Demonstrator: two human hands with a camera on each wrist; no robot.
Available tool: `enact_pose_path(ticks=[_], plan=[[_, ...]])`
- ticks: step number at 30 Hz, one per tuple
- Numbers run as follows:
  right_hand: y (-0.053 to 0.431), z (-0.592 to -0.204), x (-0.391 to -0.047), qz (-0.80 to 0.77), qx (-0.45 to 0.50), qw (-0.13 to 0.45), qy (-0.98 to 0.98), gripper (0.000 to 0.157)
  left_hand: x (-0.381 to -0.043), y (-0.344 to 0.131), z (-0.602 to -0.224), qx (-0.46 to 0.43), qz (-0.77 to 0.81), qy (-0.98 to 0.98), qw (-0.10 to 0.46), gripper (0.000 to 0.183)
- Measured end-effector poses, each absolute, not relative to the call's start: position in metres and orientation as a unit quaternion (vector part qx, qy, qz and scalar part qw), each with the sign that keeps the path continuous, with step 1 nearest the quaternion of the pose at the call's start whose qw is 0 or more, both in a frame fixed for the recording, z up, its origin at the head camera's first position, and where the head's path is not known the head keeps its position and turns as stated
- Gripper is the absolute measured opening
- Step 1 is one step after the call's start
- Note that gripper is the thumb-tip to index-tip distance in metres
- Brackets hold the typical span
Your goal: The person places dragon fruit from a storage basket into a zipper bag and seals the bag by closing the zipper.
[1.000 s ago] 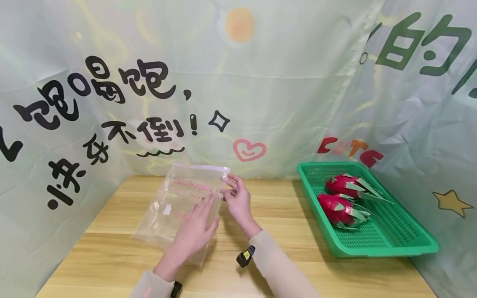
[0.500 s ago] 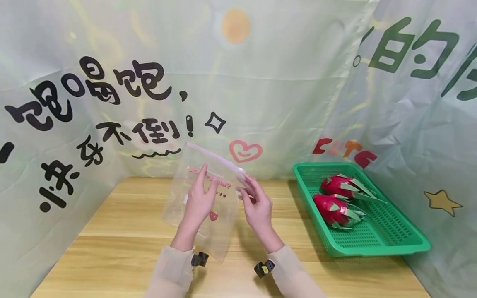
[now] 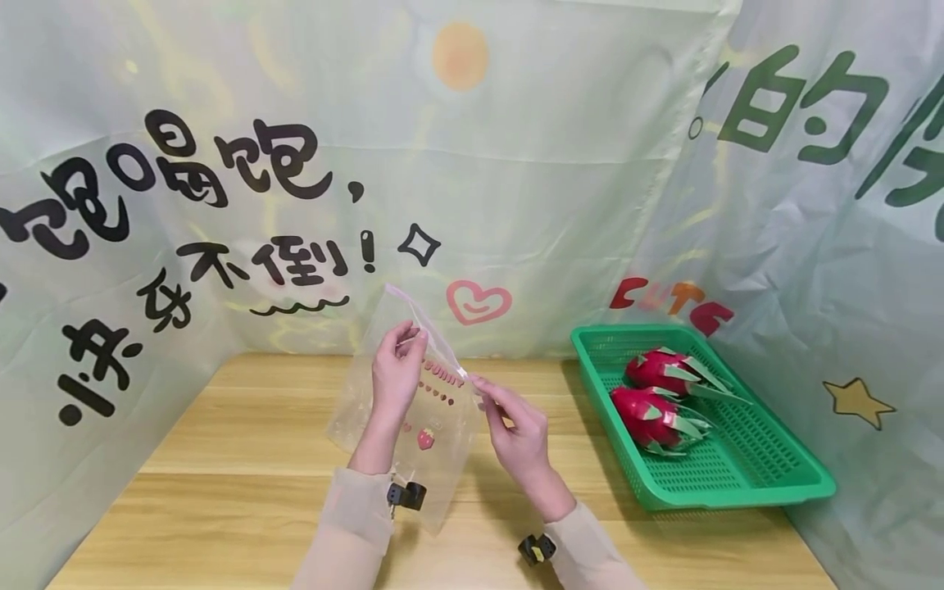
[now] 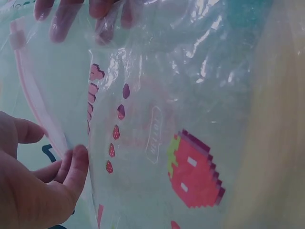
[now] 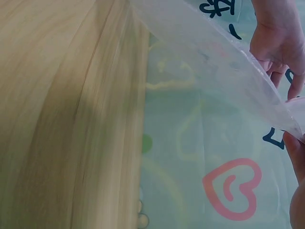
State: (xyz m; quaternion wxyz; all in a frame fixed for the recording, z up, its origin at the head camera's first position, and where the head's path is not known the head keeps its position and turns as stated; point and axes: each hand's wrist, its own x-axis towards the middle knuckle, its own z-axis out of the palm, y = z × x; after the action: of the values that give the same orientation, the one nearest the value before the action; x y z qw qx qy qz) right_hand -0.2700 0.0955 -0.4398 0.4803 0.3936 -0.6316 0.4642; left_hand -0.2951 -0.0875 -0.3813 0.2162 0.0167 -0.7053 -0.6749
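Note:
A clear slider zip bag (image 3: 435,426), printed with pink lettering and strawberries, is held tilted over the wooden table. My right hand (image 3: 524,426) pinches its upper right corner, at the slider end of the pale pink zip strip; in the left wrist view those fingers (image 4: 100,19) show through the plastic. My left hand (image 3: 397,369) is at the bag's mouth with its fingers bent. The left wrist view shows the zip strip (image 4: 35,102) passing between the left thumb and fingers, a gap between them, fingertips right at the bag's edge.
A green plastic basket (image 3: 737,497) stands to the right on the table (image 3: 184,508), with two red dragon fruits (image 3: 652,414) at its left side. A printed cloth backdrop (image 3: 516,205) hangs behind and on both sides. Black cameras (image 3: 537,549) sit on the wrists.
The bag has been raised from lying low over the table and tilted, its right corner lower. The right hand has moved right with the corner; the left hand's straight fingers have bent near the mouth.

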Motion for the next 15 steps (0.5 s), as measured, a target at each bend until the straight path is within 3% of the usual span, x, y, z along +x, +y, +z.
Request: enact_pose_path(ticks=[10, 15], plan=[[0.0955, -0.4407, -0.2689, 0.445, 0.405, 0.48, -0.638, 0.042, -0.296, -0.087, -0.3865, 0.025, -0.695, -0.687, 0.214, 0.038], [0.1007, -0.4359, -0.2647, 0.476, 0.4, 0.433, -0.653, 0.042, -0.2907, -0.0866, -0.3871, 0.005, -0.703, -0.68, 0.209, 0.038]])
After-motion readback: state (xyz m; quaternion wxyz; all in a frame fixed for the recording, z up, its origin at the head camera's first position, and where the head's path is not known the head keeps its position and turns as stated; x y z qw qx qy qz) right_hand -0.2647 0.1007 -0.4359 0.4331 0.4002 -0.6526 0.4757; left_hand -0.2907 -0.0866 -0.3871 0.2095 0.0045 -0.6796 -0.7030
